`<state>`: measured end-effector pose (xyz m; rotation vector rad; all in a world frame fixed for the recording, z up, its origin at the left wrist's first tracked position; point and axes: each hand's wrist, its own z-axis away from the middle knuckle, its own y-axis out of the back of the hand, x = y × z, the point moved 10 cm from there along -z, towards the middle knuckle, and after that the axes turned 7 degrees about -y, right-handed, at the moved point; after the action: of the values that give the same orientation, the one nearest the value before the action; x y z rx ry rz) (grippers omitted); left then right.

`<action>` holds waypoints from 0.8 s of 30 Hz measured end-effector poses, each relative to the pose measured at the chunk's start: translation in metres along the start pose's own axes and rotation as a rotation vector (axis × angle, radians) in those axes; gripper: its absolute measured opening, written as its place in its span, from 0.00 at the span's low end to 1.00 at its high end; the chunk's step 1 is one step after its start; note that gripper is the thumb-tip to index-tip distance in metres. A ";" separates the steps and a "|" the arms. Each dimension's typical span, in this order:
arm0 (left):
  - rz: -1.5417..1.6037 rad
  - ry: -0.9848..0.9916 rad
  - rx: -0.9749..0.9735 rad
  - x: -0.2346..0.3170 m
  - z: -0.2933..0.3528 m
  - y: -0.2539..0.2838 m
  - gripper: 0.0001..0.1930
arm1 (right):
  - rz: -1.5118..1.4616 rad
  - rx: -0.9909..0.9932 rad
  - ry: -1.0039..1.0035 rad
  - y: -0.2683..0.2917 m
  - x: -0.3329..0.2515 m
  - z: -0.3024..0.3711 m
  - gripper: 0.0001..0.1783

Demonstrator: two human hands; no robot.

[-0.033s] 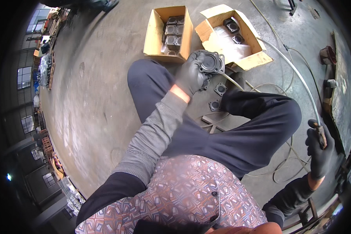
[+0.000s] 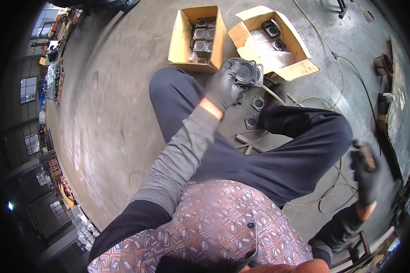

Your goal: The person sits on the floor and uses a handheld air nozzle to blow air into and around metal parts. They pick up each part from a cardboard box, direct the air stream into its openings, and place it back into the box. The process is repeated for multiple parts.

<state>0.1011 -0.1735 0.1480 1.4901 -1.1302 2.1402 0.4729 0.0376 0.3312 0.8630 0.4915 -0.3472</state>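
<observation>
My left hand (image 2: 220, 88), in a dark glove, is closed on a dark square flanged metal part (image 2: 246, 72) with a round centre and corner holes. A second plate edge shows just behind it. Below these fingers sits another small flange (image 2: 241, 98), partly hidden. Two similar flanges, one nearer the boxes (image 2: 258, 103) and one nearer me (image 2: 250, 122), lie on the floor between my legs. Out to the right, my gloved right hand (image 2: 368, 179) is blurred by motion. Its fingers are closed around a brownish tool (image 2: 365, 157) whose kind I cannot make out.
Ahead stand two open cardboard boxes, the left (image 2: 180, 43) with stacked flanged parts, the right (image 2: 298, 72) with a few parts. A pale hose (image 2: 325, 199) loops over the floor by my right knee. A metal crosspiece (image 2: 249, 142) lies between my legs. Right of me is a brown bucket (image 2: 383, 65).
My right hand has shifted slightly left and up and is now blurred. The pale hose that ran down to its tool no longer shows clearly. My left hand and its part have barely moved.
</observation>
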 end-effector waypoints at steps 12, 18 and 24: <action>0.632 0.144 0.271 -0.021 0.008 0.034 0.13 | 0.299 -0.051 0.481 -0.044 -0.077 0.012 0.18; 0.389 0.073 0.352 0.067 -0.007 0.105 0.10 | 0.134 -0.247 0.420 -0.066 -0.125 -0.022 0.18; -0.456 -0.179 0.360 0.214 -0.100 0.240 0.16 | -0.023 -0.229 0.447 -0.118 -0.191 -0.111 0.15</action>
<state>-0.2047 -0.2937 0.2194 1.9047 -0.3941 1.9776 0.2266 0.0718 0.2987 0.7110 0.9375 -0.1115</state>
